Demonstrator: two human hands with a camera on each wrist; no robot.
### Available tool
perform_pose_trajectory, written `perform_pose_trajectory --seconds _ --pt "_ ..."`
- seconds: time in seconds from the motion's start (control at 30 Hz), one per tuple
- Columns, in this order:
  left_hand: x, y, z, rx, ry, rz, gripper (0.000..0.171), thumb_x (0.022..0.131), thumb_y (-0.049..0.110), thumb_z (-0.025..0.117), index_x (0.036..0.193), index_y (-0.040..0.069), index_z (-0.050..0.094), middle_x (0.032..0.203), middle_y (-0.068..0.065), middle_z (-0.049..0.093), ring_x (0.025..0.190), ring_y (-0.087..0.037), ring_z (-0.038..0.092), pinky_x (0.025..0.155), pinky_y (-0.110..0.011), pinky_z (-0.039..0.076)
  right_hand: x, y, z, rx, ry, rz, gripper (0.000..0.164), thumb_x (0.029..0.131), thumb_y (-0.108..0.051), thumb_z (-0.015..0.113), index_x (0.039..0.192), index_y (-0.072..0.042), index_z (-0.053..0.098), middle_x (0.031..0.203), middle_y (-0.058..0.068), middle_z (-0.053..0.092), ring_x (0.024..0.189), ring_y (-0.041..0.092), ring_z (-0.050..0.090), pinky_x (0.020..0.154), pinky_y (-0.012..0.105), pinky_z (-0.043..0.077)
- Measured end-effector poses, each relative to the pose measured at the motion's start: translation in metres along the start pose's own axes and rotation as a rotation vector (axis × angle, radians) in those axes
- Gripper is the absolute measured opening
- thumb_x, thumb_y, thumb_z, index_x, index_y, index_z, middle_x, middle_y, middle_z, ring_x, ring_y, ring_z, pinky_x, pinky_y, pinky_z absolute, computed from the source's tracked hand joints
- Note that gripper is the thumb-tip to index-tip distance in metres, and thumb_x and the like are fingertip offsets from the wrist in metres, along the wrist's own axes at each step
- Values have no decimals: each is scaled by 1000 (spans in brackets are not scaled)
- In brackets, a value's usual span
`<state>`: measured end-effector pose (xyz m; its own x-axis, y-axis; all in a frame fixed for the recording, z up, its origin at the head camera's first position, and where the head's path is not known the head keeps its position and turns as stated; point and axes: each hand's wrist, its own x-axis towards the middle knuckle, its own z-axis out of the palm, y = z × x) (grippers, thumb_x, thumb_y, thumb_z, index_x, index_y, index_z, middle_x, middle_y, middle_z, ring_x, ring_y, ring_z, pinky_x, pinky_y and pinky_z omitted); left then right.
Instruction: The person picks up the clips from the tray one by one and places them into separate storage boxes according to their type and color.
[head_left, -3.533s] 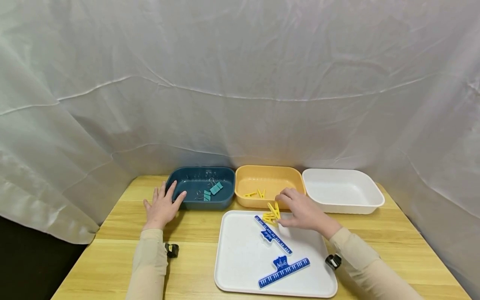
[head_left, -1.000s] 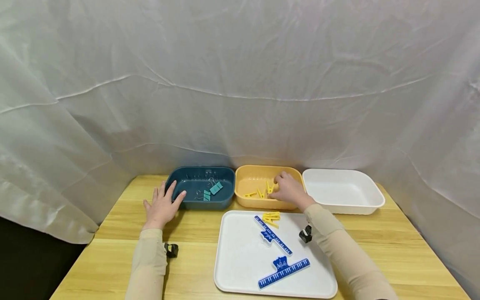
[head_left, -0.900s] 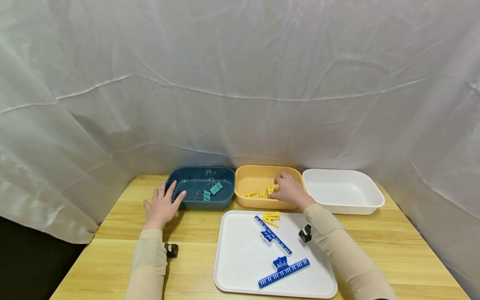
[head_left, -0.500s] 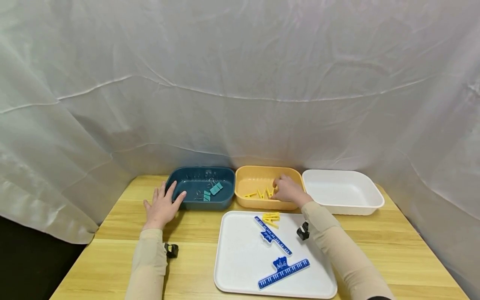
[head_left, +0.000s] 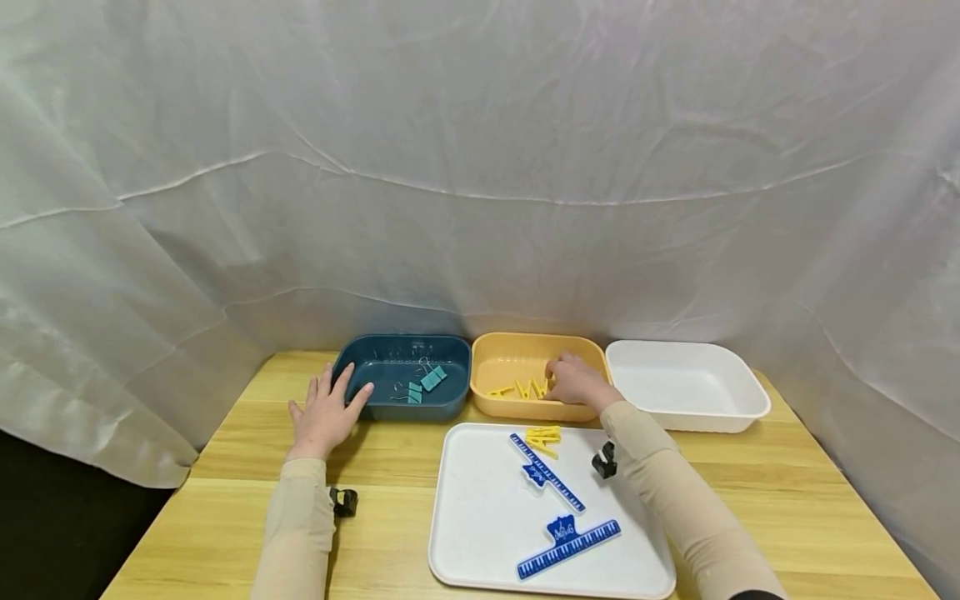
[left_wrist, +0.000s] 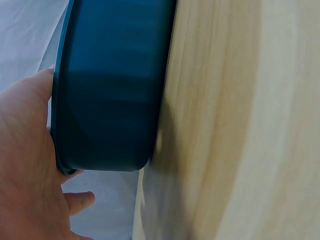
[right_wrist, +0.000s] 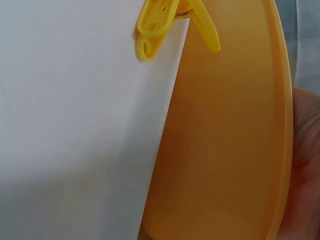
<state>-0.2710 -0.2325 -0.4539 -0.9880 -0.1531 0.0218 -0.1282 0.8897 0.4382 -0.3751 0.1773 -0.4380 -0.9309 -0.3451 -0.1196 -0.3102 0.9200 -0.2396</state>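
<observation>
My left hand (head_left: pixel 322 417) lies with spread fingers over the left front corner of the dark teal bin (head_left: pixel 401 412); the left wrist view shows it against the rim. Two teal binder clips (head_left: pixel 432 378) lie in that bin. My right hand (head_left: pixel 577 382) reaches low into the yellow bin (head_left: pixel 525 409), its fingers and thumb pinching a yellow clothespin (head_left: pixel 541 389); the fingertips are partly hidden. Two more yellow clothespins sit to its left. On the white tray (head_left: pixel 472 517) are several yellow clothespins (head_left: pixel 542 439) and two blue piano-patterned clips (head_left: pixel 568 548).
A white bin (head_left: pixel 686 413) stands right of the yellow one, all three bins in a row at the back of the wooden table (head_left: pixel 382 542). A pale curtain (head_left: pixel 480 208) hangs behind. Black camera mounts (head_left: pixel 604 460) protrude from both wrists.
My right hand has carried a clothespin from the tray into the yellow bin and, over the last second, lowered it slightly beside the others. The left hand has not moved.
</observation>
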Motion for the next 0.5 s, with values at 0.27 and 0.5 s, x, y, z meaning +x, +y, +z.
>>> perform_pose_trajectory --seconds 0.27,0.5 --pt "0 0 1 -10 -4 2 78 96 68 33 158 23 15 165 -19 -1 148 -51 1 104 -82 -5 0 1 0 7 -12 -2 36 82 -28 77 110 -9 67 106 10 54 98 26 48 89 44 46" --pt "0 0 1 -10 -2 2 77 96 67 32 158 24 15 165 -18 -2 148 -51 0 104 -82 -5 0 0 0 7 -21 -3 35 83 -27 77 110 -10 66 106 10 54 98 27 48 90 45 46"
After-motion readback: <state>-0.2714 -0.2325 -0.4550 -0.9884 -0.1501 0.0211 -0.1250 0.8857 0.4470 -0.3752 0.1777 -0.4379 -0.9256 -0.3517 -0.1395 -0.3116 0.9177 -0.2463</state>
